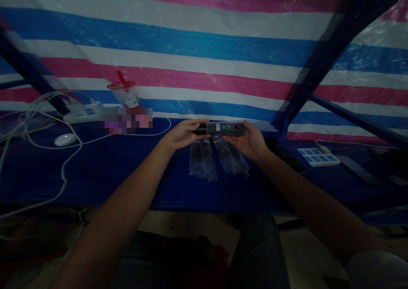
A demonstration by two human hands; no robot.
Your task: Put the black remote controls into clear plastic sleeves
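A long black object [219, 129] with a pale label, partly in clear plastic, is held level above the table; its kind is hard to make out in the dim light. My left hand [187, 134] pinches its left end between thumb and fingers. The right end is gripped by my right hand [250, 140], thumb on top and fingers beneath. Below lie two clear plastic bags with dark contents, one bag [203, 160] to the left and another bag [231, 155] angled to the right. My hands partly cover their upper ends.
On the left of the blue table [127, 170] are tangled white cables [63, 170], a white mouse [65, 140], a power strip [81, 115] and a lidded cup [127, 95] with a red straw. A dark flat panel [285, 155] and a blue-and-white block [318, 157] lie right.
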